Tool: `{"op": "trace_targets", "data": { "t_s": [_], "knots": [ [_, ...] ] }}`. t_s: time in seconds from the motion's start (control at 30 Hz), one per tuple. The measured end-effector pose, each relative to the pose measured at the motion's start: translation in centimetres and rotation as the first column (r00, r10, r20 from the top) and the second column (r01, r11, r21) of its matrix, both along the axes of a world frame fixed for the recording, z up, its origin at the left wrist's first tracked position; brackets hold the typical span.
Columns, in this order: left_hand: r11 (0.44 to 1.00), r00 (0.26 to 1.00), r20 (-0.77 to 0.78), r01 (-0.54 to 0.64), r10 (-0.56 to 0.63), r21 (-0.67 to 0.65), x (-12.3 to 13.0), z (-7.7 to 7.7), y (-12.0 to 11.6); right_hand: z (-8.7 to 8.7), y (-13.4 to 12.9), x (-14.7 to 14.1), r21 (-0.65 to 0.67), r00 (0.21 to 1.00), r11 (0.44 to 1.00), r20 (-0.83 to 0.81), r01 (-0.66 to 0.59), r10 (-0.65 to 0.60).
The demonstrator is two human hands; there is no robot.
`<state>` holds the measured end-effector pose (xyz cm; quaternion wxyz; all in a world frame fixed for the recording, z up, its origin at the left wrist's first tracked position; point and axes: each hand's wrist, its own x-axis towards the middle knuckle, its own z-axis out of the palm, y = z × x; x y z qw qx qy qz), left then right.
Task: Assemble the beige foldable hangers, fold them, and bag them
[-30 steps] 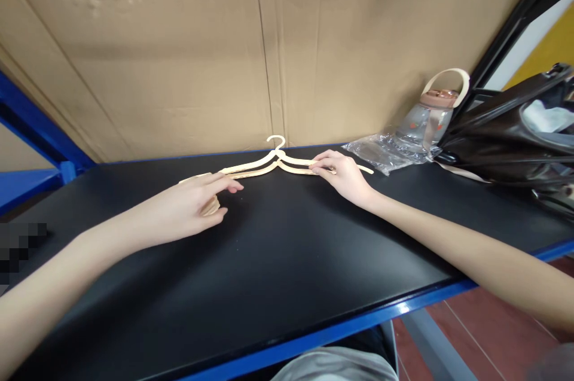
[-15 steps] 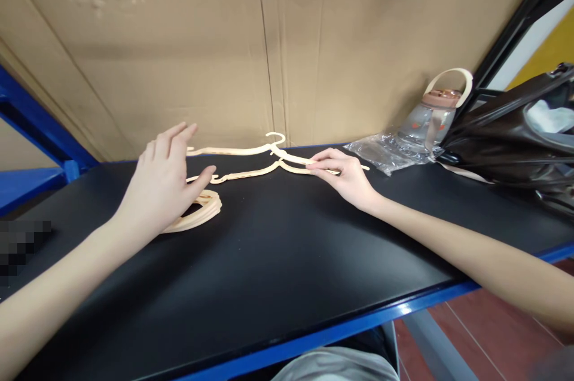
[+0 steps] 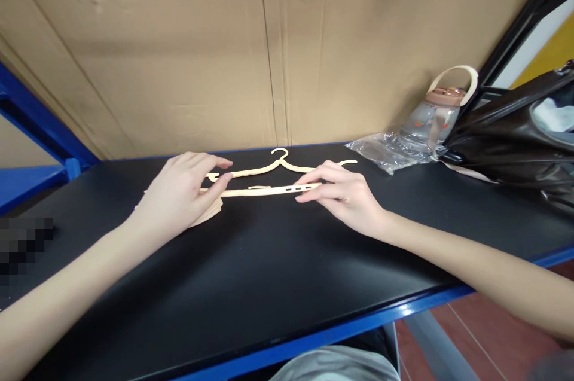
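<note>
Between thumb and fingers, my right hand (image 3: pixel 343 192) pinches the right end of a cream hanger (image 3: pixel 264 191), seen nearly edge-on above the black tabletop. My left hand (image 3: pixel 183 186) has its thumb and fingers apart around the left part of that hanger; whether it touches it is hard to tell. Behind it, a second cream hanger (image 3: pixel 255 171) lies on the table with its hook toward the cardboard, its right arm partly behind my right hand. Under my left hand is a stack of cream rings or hangers (image 3: pixel 208 213), mostly covered.
A clear bottle (image 3: pixel 433 121) with a pink lid and cream handle stands at the back right beside crumpled clear plastic (image 3: pixel 385 151). A dark bag (image 3: pixel 515 130) is at the far right. Cardboard (image 3: pixel 179 58) walls the back; the table (image 3: pixel 278 273) has a blue front edge.
My right hand has drawn one hanger toward me, away from the hanger at the back, and turned it nearly edge-on. My left hand has moved right and its fingers have bent in.
</note>
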<state>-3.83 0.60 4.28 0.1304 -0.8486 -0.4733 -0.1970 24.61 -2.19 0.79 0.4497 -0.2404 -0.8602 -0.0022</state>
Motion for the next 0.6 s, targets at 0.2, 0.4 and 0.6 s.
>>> {"op": "trace_targets", "data": {
  "t_s": [0.2,0.4,0.6],
  "knots": [
    [0.989,0.992,-0.03,0.117,-0.121,-0.093,1.1,-1.2,-0.7,0.4,-0.6,-0.1,0.008,0.991,0.999,0.13,-0.038,0.037],
    [0.965,0.997,-0.064,0.031,-0.049,-0.261,1.6,-2.5,-1.0,-0.1,-0.2,0.2,-0.148,0.937,0.989,0.344,-0.019,0.069],
    [0.943,0.991,-0.081,0.078,-0.11,-0.324,1.7,-2.8,-1.3,-0.3,-0.3,-0.2,-0.261,0.869,0.965,0.486,0.041,0.095]
  ]
}}
